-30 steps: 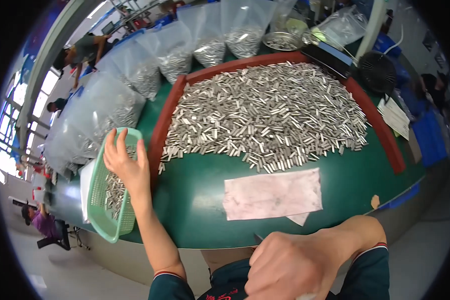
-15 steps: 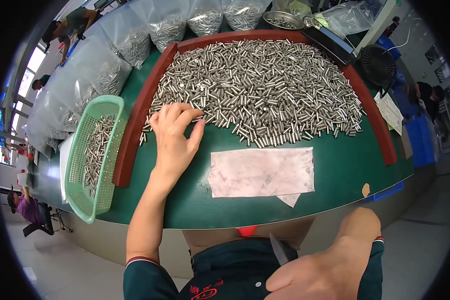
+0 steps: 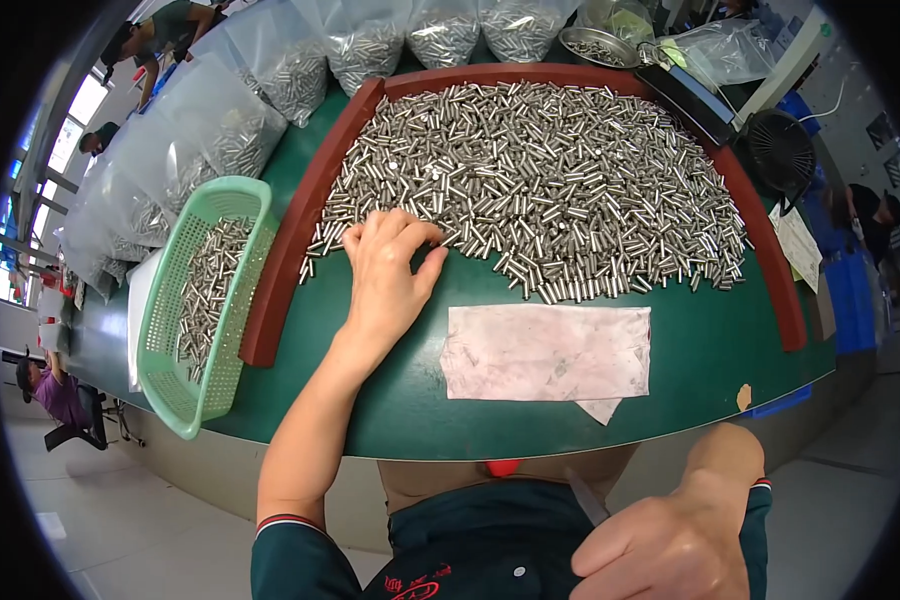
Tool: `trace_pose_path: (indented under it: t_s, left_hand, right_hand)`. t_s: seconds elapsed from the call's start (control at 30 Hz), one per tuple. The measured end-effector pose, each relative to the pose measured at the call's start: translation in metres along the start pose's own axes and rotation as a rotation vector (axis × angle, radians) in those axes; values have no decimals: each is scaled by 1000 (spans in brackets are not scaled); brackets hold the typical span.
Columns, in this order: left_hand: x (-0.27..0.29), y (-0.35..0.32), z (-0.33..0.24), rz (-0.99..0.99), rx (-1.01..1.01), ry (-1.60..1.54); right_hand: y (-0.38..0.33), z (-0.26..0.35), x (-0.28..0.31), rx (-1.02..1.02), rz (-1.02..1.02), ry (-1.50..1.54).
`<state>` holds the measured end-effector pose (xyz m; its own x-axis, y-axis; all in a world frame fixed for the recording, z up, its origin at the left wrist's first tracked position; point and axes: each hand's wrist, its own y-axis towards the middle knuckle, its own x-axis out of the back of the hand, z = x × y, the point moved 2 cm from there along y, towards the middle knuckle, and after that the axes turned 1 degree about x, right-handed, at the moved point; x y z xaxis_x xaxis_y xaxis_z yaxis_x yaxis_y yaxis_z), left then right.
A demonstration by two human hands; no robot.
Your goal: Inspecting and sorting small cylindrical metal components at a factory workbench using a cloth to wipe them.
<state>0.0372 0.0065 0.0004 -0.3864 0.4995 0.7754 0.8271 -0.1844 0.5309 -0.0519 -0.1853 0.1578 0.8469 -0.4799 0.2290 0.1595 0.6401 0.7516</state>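
A wide heap of short, shiny metal pins point(image 3: 540, 180) covers the far part of the green table point(image 3: 400, 420). At its near left edge is my left hand point(image 3: 385, 270), palm down, with thumb and forefinger drawn together in a pinch. A metal pin seems to be at those fingertips, though it is mostly hidden. Low on the right, in front of my body, my right hand point(image 3: 660, 550) is closed around a pointed grey blade-like tool point(image 3: 585, 497); its handle end is out of sight. A stained pale cloth point(image 3: 547, 350) lies flat between the heap and the table's front edge.
Dark red wooden rails point(image 3: 315, 215) bound the heap. Left of them stands a green plastic basket point(image 3: 155, 330) holding more pins. Clear bags of pins point(image 3: 360, 55) line the back and left. A black fan point(image 3: 780, 150) and a metal bowl point(image 3: 600, 45) are at the far right.
The whole view has shifted, so the table and heap appear further right. My left hand stays at the heap's near edge, pinching. My right hand still holds the pointed tool low by my body.
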Motion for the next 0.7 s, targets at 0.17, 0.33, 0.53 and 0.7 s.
trace_pose_path:
  t_s: [0.17, 0.33, 0.53, 0.7]
  left_hand:
    - [0, -2, 3, -1, 21, -9]
    - [-1, -1, 3, -8, 18, 5]
    - [-6, 3, 0, -1, 7, -32]
    - [-14, 8, -1, 46, 38, -80]
  right_hand:
    - [-13, -3, 8, -15, 53, 71]
    - [-51, -22, 13, 55, -103, 59]
    - [-59, -56, 43, -247, -514, -270]
    - [-58, -87, 56, -288, -675, -402]
